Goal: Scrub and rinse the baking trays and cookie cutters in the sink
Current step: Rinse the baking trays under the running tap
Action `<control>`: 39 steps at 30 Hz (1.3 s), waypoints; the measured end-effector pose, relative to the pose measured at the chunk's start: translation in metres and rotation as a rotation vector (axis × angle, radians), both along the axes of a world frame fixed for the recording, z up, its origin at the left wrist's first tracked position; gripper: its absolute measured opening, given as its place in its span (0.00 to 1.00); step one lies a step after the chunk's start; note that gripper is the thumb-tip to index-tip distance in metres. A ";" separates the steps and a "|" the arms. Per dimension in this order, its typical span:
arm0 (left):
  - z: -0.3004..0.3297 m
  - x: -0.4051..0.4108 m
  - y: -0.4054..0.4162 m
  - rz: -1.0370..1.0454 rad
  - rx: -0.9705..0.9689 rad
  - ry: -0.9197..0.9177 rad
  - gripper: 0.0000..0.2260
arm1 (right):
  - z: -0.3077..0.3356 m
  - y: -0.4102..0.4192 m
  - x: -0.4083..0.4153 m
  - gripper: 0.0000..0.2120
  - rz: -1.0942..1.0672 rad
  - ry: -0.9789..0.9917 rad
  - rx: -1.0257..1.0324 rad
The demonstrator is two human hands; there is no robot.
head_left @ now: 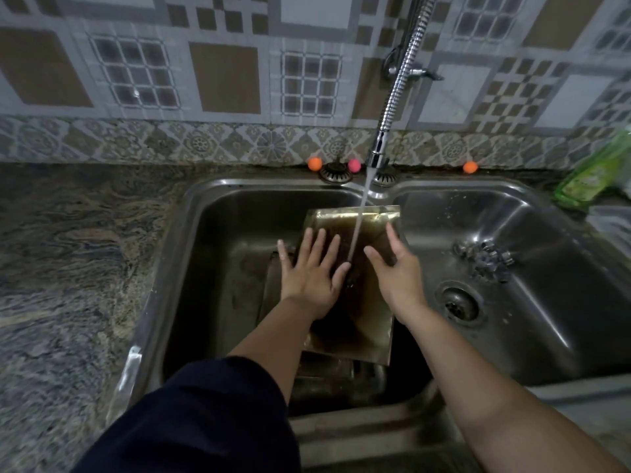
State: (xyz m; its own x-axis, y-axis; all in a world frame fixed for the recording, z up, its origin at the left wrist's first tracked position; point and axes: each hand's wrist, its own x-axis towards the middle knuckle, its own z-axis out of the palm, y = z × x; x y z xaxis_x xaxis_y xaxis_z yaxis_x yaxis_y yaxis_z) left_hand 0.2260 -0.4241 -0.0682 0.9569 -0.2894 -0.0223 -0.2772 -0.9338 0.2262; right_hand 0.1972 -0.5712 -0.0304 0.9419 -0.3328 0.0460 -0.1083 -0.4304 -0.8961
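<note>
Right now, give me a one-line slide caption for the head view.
Both hands, left and right, spread open over a baking tray under the running tap; cookie cutters wait in the other basin.

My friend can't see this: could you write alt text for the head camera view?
Two open hands, left hand and right hand, rub a baking tray under running faucet water in a double sink's left basin; cookie cutters lie in the right.

The sink [532, 213] is scuffed stainless steel with a dull sheen. The baking tray [372, 322] is stained, brassy wet metal. The bench [68, 240] is polished, veined stone. The faucet hose [397, 83] is glossy chrome.
</note>
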 end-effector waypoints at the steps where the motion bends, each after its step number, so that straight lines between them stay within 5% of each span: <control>1: 0.002 -0.001 0.007 0.047 -0.012 -0.015 0.28 | 0.003 -0.002 0.003 0.31 -0.008 -0.010 0.033; 6: 0.025 -0.009 0.035 0.242 -0.655 0.118 0.37 | 0.010 -0.002 0.006 0.33 0.066 -0.008 0.148; 10: 0.033 -0.014 0.058 0.294 -0.863 0.156 0.28 | 0.005 0.001 0.006 0.31 0.153 0.017 0.191; 16: 0.035 -0.026 0.050 0.292 -1.249 -0.065 0.23 | 0.012 0.006 0.022 0.35 0.322 0.362 -0.189; 18: 0.041 -0.029 0.038 0.236 -1.212 -0.194 0.23 | 0.024 0.015 0.024 0.38 0.322 0.406 -0.169; 21: 0.051 -0.034 0.019 0.145 -1.088 -0.380 0.22 | 0.051 0.030 0.026 0.42 0.320 0.321 0.192; 24: 0.052 -0.040 0.000 0.014 -0.935 -0.438 0.23 | 0.074 0.038 0.033 0.47 0.238 0.195 0.474; 28: 0.045 -0.050 -0.024 -0.133 -0.776 -0.472 0.23 | 0.077 0.028 0.040 0.45 0.001 0.040 0.600; 34: 0.062 -0.045 -0.046 -0.139 -0.986 -0.092 0.21 | 0.077 0.011 0.016 0.32 0.177 -0.029 0.504; 39: 0.082 -0.003 -0.049 -0.057 -0.920 -0.062 0.28 | 0.078 0.015 0.003 0.36 0.289 -0.137 0.525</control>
State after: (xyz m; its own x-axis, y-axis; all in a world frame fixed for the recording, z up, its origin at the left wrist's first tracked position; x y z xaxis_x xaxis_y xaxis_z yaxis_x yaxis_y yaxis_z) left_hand 0.2228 -0.4728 0.0135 0.9326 -0.2141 0.2907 -0.3535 -0.3780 0.8557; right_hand 0.2006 -0.5565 0.0478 0.9945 -0.0758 0.0726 0.0785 0.0773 -0.9939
